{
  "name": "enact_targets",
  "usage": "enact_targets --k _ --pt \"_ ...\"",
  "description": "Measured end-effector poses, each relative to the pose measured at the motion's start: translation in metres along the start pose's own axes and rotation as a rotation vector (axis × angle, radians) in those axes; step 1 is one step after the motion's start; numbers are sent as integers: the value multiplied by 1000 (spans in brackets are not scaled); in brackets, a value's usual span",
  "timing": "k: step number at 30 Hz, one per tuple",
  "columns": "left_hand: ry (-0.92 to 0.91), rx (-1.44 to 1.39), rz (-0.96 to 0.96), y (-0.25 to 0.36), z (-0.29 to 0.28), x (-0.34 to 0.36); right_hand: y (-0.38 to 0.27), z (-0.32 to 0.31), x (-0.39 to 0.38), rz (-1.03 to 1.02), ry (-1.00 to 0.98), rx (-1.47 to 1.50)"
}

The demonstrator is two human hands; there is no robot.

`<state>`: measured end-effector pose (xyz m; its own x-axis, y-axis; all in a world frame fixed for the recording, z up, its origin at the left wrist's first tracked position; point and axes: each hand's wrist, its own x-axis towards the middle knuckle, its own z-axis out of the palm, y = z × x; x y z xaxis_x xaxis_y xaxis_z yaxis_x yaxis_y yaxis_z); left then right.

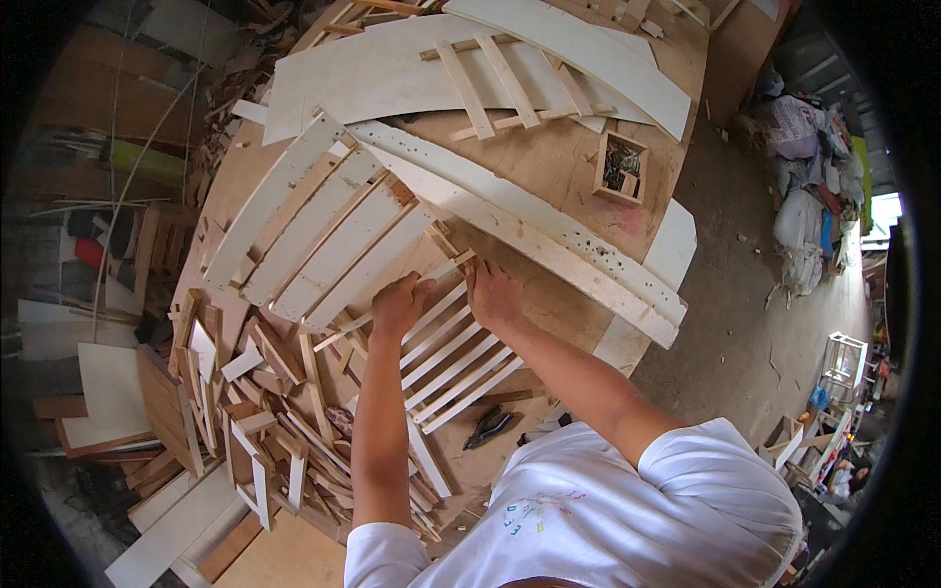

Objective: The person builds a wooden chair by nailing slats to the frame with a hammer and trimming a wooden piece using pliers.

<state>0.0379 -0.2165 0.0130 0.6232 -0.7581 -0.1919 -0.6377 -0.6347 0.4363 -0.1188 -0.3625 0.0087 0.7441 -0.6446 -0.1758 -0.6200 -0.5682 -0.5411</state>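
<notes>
A thin, pale wooden strip point(444, 268) runs slantwise between my hands on the workbench. My left hand point(398, 306) is closed around its middle, with its near end sticking out to the lower left. At the strip's far end, the fingers of my right hand point(496, 297) are closed on it, though the fingertips are partly hidden. Several narrow white slats point(453, 355) lie side by side beneath my hands and forearms. Just beyond and to the left rests a slatted white frame point(338, 225). Black-handled pliers point(487, 428) lie close to my body.
A long white board with small holes point(549, 250) crosses the bench beyond my hands. Farther off stand a wooden box of small metal pieces point(621, 167) and curved white panels point(372, 78). Wood offcuts point(265, 392) are heaped at the left. Bags point(799, 216) are piled at the right.
</notes>
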Motion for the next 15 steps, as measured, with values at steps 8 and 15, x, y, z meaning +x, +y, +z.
enact_targets --k 8,15 --pt "-136 236 -297 88 -31 -14 3 1 -1 -1 25 18" --pt "123 -632 -429 50 -101 -11 -2 -3 -4 5 -54 37"
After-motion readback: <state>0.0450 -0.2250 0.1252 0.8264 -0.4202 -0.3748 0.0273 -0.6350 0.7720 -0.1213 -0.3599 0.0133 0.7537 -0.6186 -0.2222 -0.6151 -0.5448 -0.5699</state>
